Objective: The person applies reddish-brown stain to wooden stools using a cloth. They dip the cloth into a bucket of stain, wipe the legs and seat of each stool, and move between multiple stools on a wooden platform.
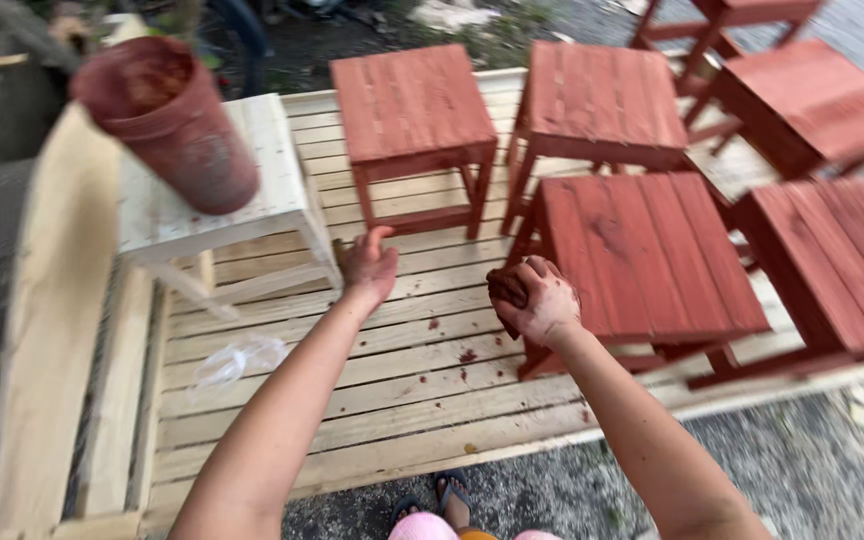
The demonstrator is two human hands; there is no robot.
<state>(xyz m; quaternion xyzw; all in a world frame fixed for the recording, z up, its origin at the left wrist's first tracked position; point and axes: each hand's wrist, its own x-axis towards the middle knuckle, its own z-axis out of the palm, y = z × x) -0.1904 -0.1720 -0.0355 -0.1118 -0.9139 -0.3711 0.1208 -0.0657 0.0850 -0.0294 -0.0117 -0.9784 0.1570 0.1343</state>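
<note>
Fingers of the right hand (542, 298) are curled tight round a dark, stain-soaked rag (505, 288), which looks soft, light and probably slick with wet stain, so it is best gripped bunched in the fist. It hangs just before the nearest red stool (652, 255). The left hand (370, 265) is loosely open, holding nothing, beside the unpainted stool (272, 160). Beyond those fingers a red-stained bucket (167, 120) stands on it, with no label visible. Clear plastic wrapping (237, 358) lies left on the slatted bench (372, 400).
</note>
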